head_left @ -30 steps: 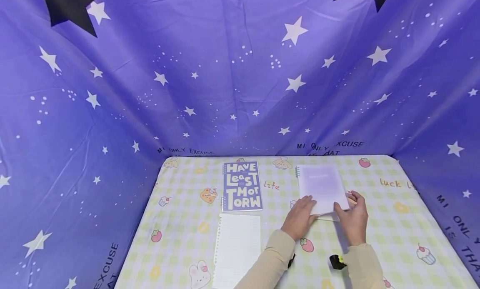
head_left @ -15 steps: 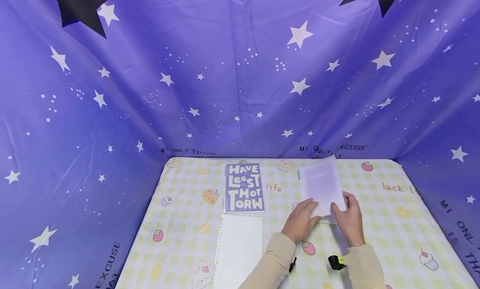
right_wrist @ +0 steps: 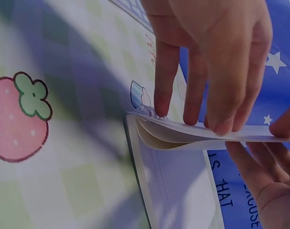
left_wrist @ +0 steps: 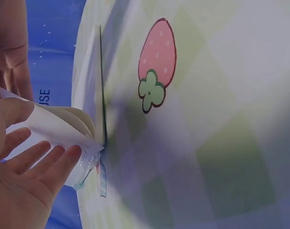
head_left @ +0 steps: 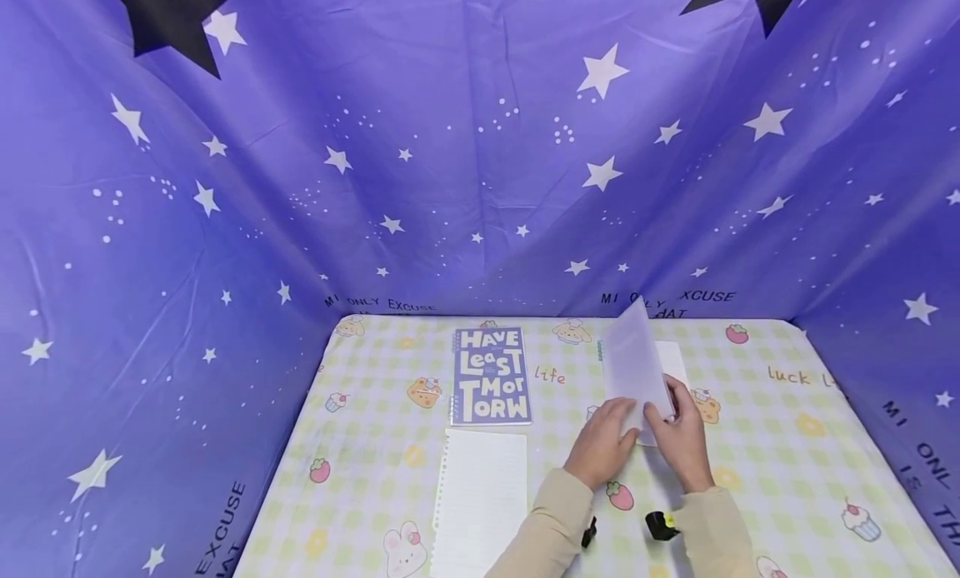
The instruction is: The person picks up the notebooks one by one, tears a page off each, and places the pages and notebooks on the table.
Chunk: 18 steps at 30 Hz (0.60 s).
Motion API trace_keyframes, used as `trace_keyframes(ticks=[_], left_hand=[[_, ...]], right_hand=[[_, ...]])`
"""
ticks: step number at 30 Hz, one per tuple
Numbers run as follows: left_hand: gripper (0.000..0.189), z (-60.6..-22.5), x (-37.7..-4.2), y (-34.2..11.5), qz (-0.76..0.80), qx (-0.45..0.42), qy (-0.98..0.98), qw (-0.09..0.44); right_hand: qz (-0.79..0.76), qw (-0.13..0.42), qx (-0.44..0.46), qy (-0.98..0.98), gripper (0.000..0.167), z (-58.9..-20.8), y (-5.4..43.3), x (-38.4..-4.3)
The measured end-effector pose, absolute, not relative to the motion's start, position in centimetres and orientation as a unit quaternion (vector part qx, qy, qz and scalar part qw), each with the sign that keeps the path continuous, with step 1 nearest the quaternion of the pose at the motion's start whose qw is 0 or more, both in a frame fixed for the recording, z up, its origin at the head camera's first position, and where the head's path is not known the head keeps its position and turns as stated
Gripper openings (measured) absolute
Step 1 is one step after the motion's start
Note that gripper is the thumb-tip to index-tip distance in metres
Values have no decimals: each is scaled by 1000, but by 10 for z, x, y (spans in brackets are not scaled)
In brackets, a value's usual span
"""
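A spiral notebook with a pale lilac cover (head_left: 628,366) lies towards the right of the table, its coil (left_wrist: 90,164) along the left side. The cover stands raised, with a few pages bowed under it, and lined paper (right_wrist: 176,188) shows below. My right hand (head_left: 681,436) pinches the raised cover and pages at their free edge, thumb on the cover and fingers underneath. Fairly straight fingers of my left hand (head_left: 600,446) press on the cover's outer side near the coil, as the right wrist view shows.
Left of the hands lies a blue notebook (head_left: 491,376) with big white lettering. Nearer the front is a lined sheet (head_left: 482,495) with a perforated edge. A checked, printed cloth (head_left: 360,478) covers the table, and a starry purple curtain (head_left: 465,186) surrounds it.
The lilac cover has gone from lying flat to standing up and leaning left, baring white paper at its right. My right hand has moved left with it; the left hand stays nearly in place.
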State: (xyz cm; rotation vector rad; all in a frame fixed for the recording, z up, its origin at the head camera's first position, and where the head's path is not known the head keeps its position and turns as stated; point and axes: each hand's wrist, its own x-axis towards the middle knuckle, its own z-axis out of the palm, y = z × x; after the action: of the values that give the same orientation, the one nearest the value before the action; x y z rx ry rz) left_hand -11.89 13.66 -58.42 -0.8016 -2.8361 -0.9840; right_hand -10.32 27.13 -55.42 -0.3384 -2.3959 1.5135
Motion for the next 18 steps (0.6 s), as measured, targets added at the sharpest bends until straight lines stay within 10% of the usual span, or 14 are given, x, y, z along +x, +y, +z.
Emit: trace_keyframes(ticks=[18], left_hand=[[40, -577, -121, 124, -423, -220, -878, 38]], right_hand=[[568, 137, -30, -811, 51, -548, 245, -101]])
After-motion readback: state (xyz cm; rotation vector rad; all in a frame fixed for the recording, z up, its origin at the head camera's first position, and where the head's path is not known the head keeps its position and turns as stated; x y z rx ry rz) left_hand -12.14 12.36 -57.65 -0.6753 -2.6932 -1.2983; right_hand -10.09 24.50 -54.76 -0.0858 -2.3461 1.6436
